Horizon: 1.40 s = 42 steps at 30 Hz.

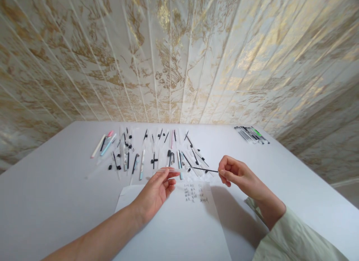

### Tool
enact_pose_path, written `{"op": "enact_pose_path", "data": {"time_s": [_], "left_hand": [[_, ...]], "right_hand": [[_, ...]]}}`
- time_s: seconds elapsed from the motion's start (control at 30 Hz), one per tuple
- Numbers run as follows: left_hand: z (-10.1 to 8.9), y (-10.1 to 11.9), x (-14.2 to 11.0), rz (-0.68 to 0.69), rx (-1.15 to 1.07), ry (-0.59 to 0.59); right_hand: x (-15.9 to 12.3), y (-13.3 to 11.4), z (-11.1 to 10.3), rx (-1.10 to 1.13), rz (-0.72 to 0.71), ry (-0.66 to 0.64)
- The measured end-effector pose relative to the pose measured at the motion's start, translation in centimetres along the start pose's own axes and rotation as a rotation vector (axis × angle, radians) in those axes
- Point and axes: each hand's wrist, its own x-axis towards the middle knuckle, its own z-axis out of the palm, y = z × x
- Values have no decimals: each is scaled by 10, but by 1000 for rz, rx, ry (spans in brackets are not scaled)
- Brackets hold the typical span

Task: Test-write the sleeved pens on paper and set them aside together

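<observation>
Left forearm (pixel 103 231) slants inward, right hand (pixel 237 174) pinching rod (pixel 206 169).

Left hand (pixel 159 192) pinches a clear tube (pixel 168 170), right hand (pixel 238 175) grips a black refill (pixel 206 170) by one end, and that tip is right near the tube! Handwritten paper (pixel 171 231) lies toward the table's (pixel 50 201) near edge, loose pen parts (pixel 134 164) and black caps (pixel 119 167) scatter along the far side, and a pen bundle (pixel 249 135) sits by the far right corner.
</observation>
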Motion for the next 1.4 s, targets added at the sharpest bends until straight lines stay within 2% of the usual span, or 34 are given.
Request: {"op": "enact_pose_path", "data": {"time_s": [0.57,0.8,1.03,1.2,1.4], "left_hand": [[-2,-2,0,4,25,-38],[-1,-8,-6,96,245,-215],[-4,-10,-6,99,366,-305],[-2,-8,-4,67,259,-264],[2,-4,-6,60,199,-221]], "right_hand": [[1,4,6,35,40,-58],[3,9,29,24,38,-98],[3,16,57,98,26,-127],[5,15,49,73,12,-127],[4,6,35,-227,21,-52]]}}
